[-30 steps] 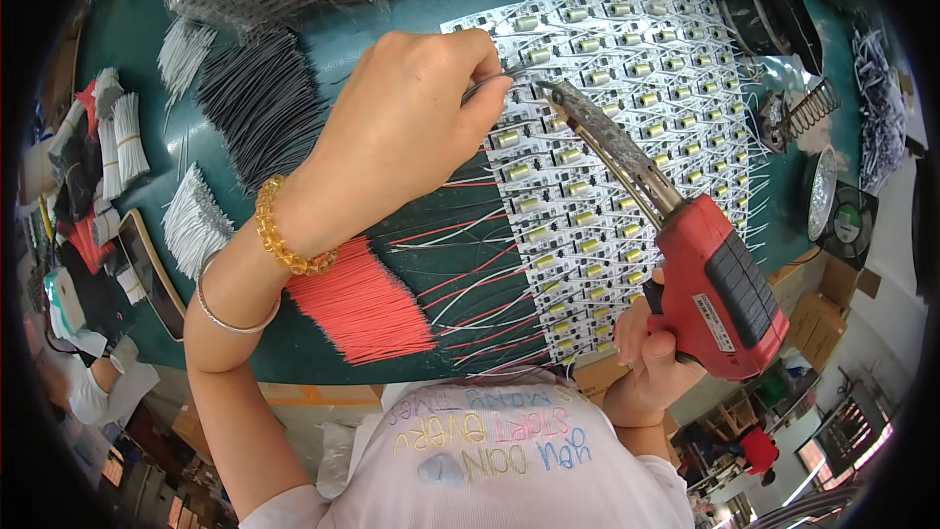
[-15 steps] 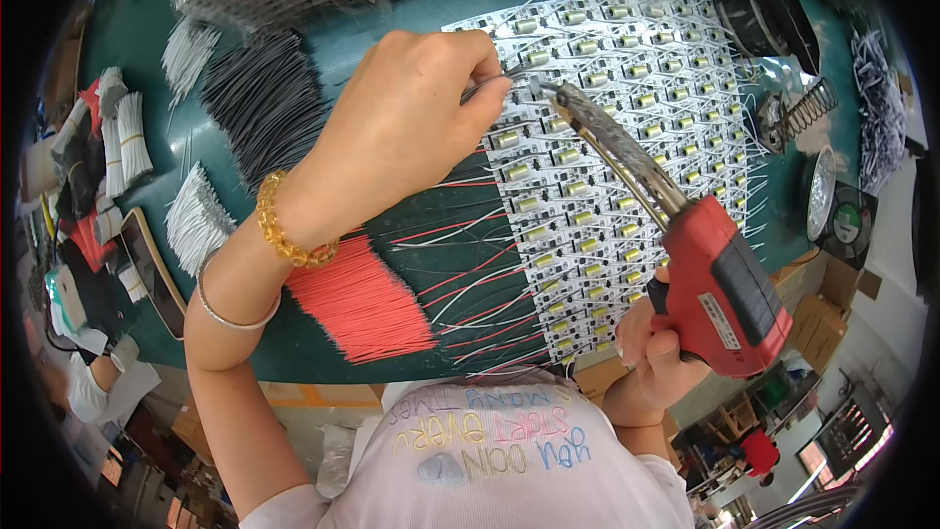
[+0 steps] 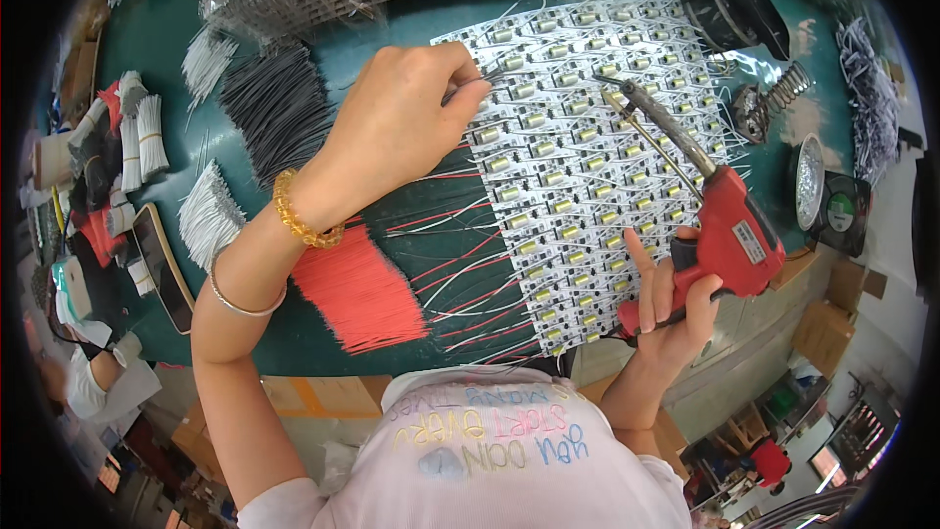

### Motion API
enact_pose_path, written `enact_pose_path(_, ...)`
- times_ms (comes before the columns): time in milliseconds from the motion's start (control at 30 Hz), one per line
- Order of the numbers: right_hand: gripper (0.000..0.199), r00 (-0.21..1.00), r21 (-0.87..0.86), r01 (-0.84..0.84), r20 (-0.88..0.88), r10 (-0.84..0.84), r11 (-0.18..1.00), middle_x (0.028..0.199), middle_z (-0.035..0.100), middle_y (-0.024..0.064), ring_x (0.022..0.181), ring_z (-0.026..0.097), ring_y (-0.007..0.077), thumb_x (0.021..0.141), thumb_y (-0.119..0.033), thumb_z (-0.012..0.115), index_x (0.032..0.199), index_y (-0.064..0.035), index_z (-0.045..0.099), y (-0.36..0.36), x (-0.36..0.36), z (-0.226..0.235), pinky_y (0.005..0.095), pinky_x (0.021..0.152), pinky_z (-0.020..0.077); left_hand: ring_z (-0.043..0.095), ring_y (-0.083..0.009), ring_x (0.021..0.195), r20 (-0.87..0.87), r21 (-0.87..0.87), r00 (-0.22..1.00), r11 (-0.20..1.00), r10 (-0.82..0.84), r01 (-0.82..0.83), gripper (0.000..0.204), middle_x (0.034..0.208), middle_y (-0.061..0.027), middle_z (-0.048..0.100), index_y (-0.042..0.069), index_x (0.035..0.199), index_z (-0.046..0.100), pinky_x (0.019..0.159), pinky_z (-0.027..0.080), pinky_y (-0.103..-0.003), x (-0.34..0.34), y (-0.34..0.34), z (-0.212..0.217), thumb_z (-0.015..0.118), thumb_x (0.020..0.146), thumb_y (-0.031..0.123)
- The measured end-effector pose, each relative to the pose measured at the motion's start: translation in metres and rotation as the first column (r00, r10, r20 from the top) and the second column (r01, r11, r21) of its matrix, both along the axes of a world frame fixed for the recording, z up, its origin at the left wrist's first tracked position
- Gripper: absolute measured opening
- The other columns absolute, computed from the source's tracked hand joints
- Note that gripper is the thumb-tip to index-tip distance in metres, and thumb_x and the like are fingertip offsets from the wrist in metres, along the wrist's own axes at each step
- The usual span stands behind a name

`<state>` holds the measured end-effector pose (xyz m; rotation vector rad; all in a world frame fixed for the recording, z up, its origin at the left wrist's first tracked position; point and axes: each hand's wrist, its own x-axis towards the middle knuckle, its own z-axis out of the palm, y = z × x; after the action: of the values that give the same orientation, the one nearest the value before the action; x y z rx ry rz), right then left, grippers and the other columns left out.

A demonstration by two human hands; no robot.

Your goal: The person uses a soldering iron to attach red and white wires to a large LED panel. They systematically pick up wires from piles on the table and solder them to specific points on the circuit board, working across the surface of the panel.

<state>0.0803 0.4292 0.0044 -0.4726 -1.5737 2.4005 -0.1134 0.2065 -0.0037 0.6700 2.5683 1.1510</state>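
Note:
My left hand (image 3: 406,113) is closed in a pinch at the left edge of a panel of white circuit boards (image 3: 597,165). A dark thin wire (image 3: 449,95) shows between its thumb and fingers. Gripped in my right hand (image 3: 674,318) is a red soldering gun (image 3: 741,235), its long metal tip pointing up and left above the panel, apart from my left hand. One right finger is stretched out along the handle's side. Yellowish cylindrical parts stand in rows on the boards. Red, black and white wires (image 3: 470,264) trail off the panel's left edge.
Piles of black wires (image 3: 274,113), red wires (image 3: 360,292) and white wires (image 3: 210,211) lie left of the panel. A phone (image 3: 163,269) rests farther left. Right of it are a black round holder (image 3: 734,5), a coiled spring stand (image 3: 778,98) and a small fan (image 3: 844,216).
The soldering gun has moved right, its tip now farther from my left hand. My left hand has shifted slightly left, still pinched. My right hand's fingers have loosened somewhat, and the whole view has shifted slightly.

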Motion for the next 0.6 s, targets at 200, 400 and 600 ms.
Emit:
enact_pose_path(200, 0.056, 0.998, -0.037, -0.061, -0.025, 0.060, 0.997, 0.049, 0.039, -0.0007, 0.034, 0.037, 0.0102, 0.099, -0.041, 0.046, 0.126, 0.0074, 0.041, 0.017, 0.006, -0.007, 0.0544, 0.107, 0.0349, 0.060, -0.0117, 0.054, 0.151, -0.035, 0.987, 0.998, 0.062, -0.058, 0.018, 0.066, -0.0088, 0.065, -0.005, 0.086, 0.065, 0.051, 0.046, -0.026, 0.011, -0.001, 0.007, 0.065, 0.088, 0.013)
enact_pose_path(400, 0.057, 0.988, -0.048, -0.129, -0.090, 0.124, 0.991, 0.048, 0.040, -0.0001, 0.036, 0.041, 0.0115, 0.098, -0.040, 0.047, 0.128, 0.0080, 0.039, 0.025, 0.009, -0.020, 0.0551, 0.107, 0.0351, 0.065, -0.0197, 0.059, 0.083, 0.194, 0.986, 0.968, 0.148, -0.161, 0.019, 0.070, -0.0131, 0.068, -0.002, 0.086, 0.067, 0.056, 0.048, -0.033, -0.005, 0.006, 0.008, 0.063, 0.087, 0.016)
enact_pose_path(600, 0.056, 0.983, -0.061, -0.149, -0.115, 0.142, 0.987, 0.048, 0.041, -0.0002, 0.036, 0.043, 0.0121, 0.098, -0.039, 0.049, 0.127, 0.0081, 0.039, 0.025, 0.009, -0.024, 0.0559, 0.109, 0.0330, 0.066, -0.0141, 0.067, 0.200, 0.236, 0.974, 0.959, 0.109, -0.156, 0.023, 0.078, -0.0100, 0.069, -0.004, 0.091, 0.066, 0.063, 0.052, -0.027, -0.021, 0.024, 0.000, 0.062, 0.090, 0.019)
